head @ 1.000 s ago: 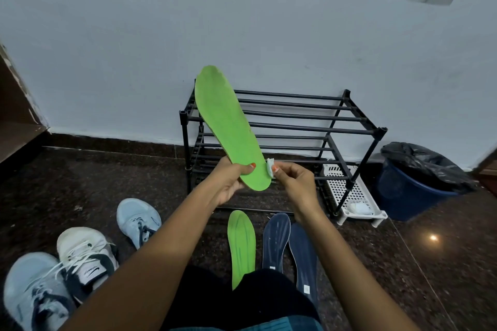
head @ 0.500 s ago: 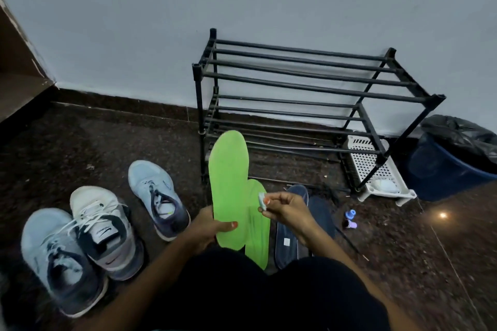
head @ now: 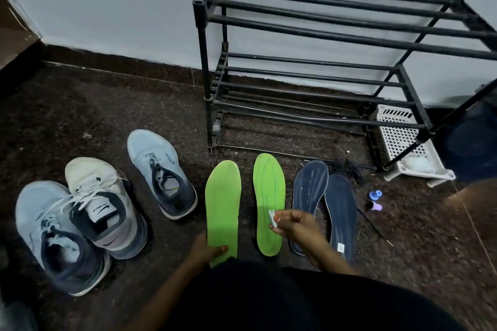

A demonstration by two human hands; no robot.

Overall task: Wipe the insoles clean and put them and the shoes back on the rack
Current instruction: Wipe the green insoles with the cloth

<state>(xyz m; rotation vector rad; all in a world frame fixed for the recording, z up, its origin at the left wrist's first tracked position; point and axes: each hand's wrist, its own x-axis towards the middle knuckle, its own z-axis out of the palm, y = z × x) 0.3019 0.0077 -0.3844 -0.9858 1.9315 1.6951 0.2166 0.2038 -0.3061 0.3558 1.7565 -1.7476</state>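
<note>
My left hand (head: 207, 250) grips the heel end of a green insole (head: 222, 201) that lies low over the dark floor. Beside it on the right rests a second green insole (head: 269, 196). My right hand (head: 293, 226) pinches a small white wipe (head: 272, 216) above that second insole's heel half. Two dark blue insoles (head: 309, 191) (head: 340, 212) lie overlapping further right. Three shoes stand at left: a light blue one (head: 158, 169), a white one (head: 102, 201) and another light blue one (head: 53, 234). The black shoe rack (head: 336, 35) stands bare against the wall.
A white perforated basket (head: 403, 140) sits under the rack's right end, with a dark blue bin (head: 473, 142) beyond it. Two small purple and blue caps (head: 375, 200) and a thin black stick (head: 371, 223) lie right of the blue insoles. A brown step (head: 13, 35) rises at far left.
My left hand has lowered the green insole from in front of the rack down to the floor, left of the other green insole. My view has tilted downward. The right hand kept the wipe.
</note>
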